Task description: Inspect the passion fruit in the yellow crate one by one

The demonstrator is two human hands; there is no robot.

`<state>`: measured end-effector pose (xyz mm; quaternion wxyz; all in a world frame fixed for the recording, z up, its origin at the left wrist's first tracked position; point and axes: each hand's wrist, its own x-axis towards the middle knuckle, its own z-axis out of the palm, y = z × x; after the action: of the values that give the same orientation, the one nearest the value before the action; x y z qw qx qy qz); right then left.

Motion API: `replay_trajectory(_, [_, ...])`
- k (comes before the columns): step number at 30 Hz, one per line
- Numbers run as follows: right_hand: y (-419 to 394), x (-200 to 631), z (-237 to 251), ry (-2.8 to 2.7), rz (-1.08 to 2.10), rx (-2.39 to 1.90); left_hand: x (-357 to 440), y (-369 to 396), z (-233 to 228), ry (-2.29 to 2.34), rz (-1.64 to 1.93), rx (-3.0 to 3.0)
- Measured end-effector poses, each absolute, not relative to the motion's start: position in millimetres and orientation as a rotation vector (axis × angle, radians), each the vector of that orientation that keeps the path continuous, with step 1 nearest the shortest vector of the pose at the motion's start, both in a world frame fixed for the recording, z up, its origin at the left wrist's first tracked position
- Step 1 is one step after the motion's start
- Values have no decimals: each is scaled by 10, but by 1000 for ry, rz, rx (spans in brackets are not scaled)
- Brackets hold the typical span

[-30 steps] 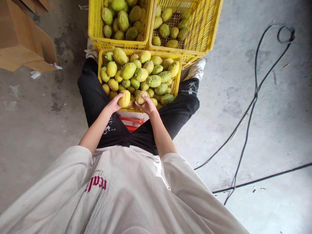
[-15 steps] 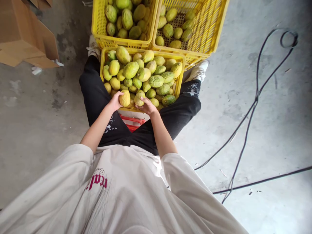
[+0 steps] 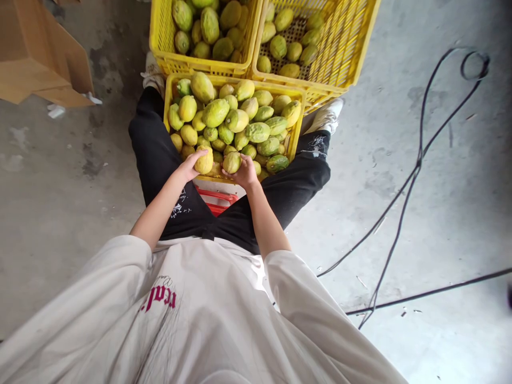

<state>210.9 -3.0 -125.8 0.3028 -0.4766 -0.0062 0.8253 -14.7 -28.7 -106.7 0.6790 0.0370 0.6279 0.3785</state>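
Observation:
My left hand (image 3: 189,166) is closed round a yellow oval fruit (image 3: 205,161), thumb along its upper side. My right hand (image 3: 245,173) grips a smaller yellow-green fruit (image 3: 232,162), its fingers partly hidden beneath. The two held fruits are apart, both over the near edge of a yellow crate (image 3: 301,114). This crate is heaped with several similar fruits, green to yellow, oval and some ridged, perhaps small papayas or melons. A large pale green one (image 3: 216,113) lies on top near the middle of the heap.
Behind stand a second yellow crate (image 3: 200,65) of fruit, at left, and a third (image 3: 346,64) with fewer fruits. An opened cardboard box (image 3: 40,58) is at far left. Black cable (image 3: 420,154) lies looped on the floor at right. A red object (image 3: 218,197) shows between my legs.
Both hands have turned their fruits slightly: the left shows a different side, and the right fruit has rolled within the fingers. The view has shifted a little.

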Motion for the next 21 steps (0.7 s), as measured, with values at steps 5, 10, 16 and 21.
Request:
replay_trajectory(5, [-27, 2116, -1238, 37, 2211, -1110, -187, -263, -1006, 1347, 875, 5])
replay_trajectory(10, [-45, 2132, -1295, -45, 2197, -1172, -205, -271, -892, 1252, 921, -5])
replay_trajectory(16, [-64, 2144, -1317, 12, 2163, -1240, -175, -283, -925, 1219, 867, -7])
replay_trajectory(21, [-18, 2107, -1313, 19, 2107, -1145, -167, -284, -945, 1211, 886, -28])
